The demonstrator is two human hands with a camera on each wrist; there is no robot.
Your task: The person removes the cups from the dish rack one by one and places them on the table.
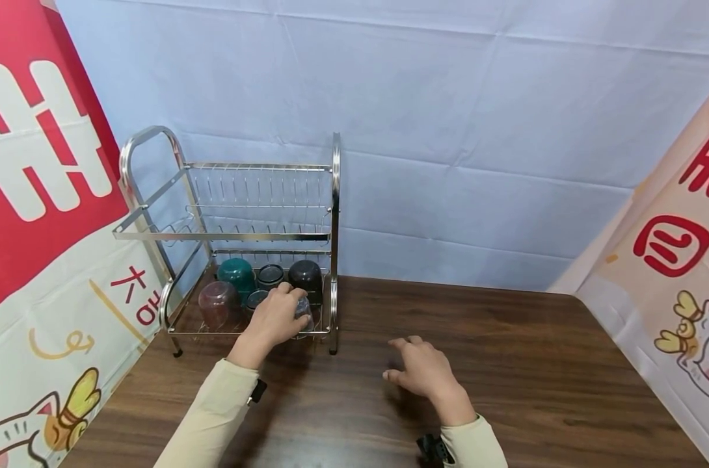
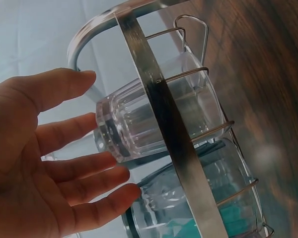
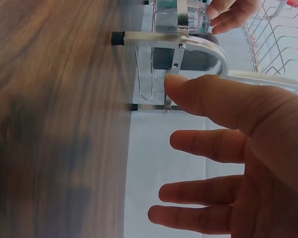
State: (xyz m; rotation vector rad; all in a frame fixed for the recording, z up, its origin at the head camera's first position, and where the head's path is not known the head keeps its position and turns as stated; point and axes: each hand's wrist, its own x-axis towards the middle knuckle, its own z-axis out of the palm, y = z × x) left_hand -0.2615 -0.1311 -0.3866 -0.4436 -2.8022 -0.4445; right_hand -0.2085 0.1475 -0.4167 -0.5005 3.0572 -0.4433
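Observation:
My left hand is over the lower tier of a metal dish rack, at its front right corner. Right at its fingertips is the base of an upturned clear glass; the thumb stands apart from it, fingers spread and fairly straight. Beside that glass is a second clear one with a dark rim at its base. A pinkish glass, a teal glass and a dark glass share the tier. My right hand hovers over the table, holding nothing, its fingers loosely extended.
The rack's upper tier has wire slots and overhangs the glasses. Its front bar crosses before the clear glasses. A brown wooden table spreads to the right. Pale blue cloth hangs behind, with printed cloths at both sides.

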